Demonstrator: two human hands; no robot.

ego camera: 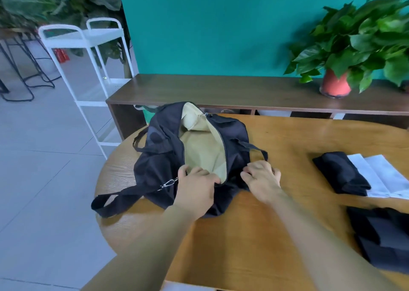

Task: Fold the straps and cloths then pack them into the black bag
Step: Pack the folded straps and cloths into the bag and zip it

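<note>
A teal wall backs the wooden counter (287, 140). At centre the black bag (159, 158) gapes, apparently empty; folded cloths (363, 175) and black straps (385, 237) wait unpacked at right. Both hands, left (194, 189) and right (261, 180), pinch its near rim.

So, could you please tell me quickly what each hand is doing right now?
Left hand: closed on the black bag at its open rim.
Right hand: closed on the bag's other rim.
</note>
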